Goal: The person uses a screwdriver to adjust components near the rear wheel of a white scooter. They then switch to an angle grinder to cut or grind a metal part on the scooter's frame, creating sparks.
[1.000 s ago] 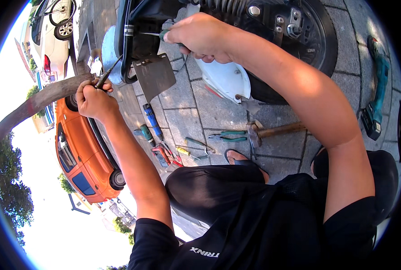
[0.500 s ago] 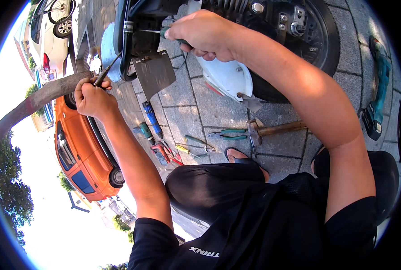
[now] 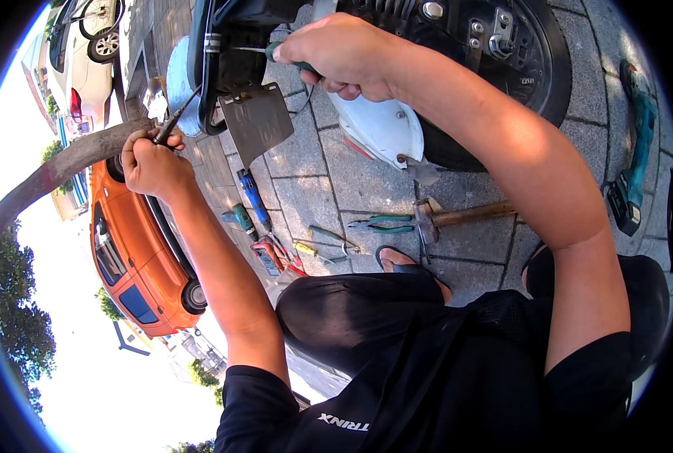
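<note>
My left hand (image 3: 155, 167) is closed around a dark, slim pointed tool (image 3: 175, 119), its tip beside a black tube (image 3: 208, 75) of the vehicle frame. My right hand (image 3: 340, 60) grips a green-handled screwdriver (image 3: 272, 53), whose shaft reaches left to the frame by a banded clamp (image 3: 212, 43); the tip is too small to make out. Below hangs a dark metal flap (image 3: 256, 121), with a pale blue rounded piece (image 3: 181, 72) behind the tube. A white panel (image 3: 382, 134) sits under my right wrist beside the black wheel (image 3: 552, 83).
On the pavers (image 3: 367, 196) lie a hammer (image 3: 465, 217), green pliers (image 3: 389, 226), blue (image 3: 253, 198) and green (image 3: 242, 219) tools and several smaller ones. A teal power tool (image 3: 631, 162) lies right. A tree trunk (image 3: 64, 162), orange car (image 3: 136, 264) and white car (image 3: 83, 68) stand left.
Both hands have shifted very slightly up and to the left with their tools, which they still hold. Nothing else has visibly changed.
</note>
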Demonstrator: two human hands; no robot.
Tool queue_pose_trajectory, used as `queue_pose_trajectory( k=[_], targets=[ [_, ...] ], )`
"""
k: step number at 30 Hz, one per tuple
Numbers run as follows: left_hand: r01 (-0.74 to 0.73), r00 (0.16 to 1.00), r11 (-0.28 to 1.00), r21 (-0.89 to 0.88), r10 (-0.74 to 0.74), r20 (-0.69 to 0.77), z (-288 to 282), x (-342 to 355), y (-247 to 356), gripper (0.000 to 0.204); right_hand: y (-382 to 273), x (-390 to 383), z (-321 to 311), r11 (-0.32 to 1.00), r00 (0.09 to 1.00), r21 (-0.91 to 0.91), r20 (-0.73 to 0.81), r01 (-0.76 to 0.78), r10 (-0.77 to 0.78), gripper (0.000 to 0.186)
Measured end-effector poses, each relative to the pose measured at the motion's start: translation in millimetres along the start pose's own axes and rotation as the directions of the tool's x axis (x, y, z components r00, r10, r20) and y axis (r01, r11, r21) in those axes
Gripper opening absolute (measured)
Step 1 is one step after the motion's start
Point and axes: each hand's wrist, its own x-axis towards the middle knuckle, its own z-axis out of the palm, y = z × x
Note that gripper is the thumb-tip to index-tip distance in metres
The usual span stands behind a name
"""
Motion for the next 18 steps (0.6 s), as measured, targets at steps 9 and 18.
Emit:
queue_pose_trajectory(
  k=[9, 18],
  targets=[
    [0.012, 1.0, 1.0, 0.014, -0.012, -0.005, -2.2, 1.7, 0.1, 0.017, 9.0, 14.4, 6.6, 0.944, 0.98, -0.287, -0.063, 0.161, -0.187, 0.039],
    [0.025, 1.0, 0.998, 0.05, -0.025, -0.015, 2.5, -2.2, 1.9, 0.017, 1.8, 0.6, 2.1, 0.452, 0.89, -0.846, 0.057, 0.284, -0.453, 0.033]
  ],
)
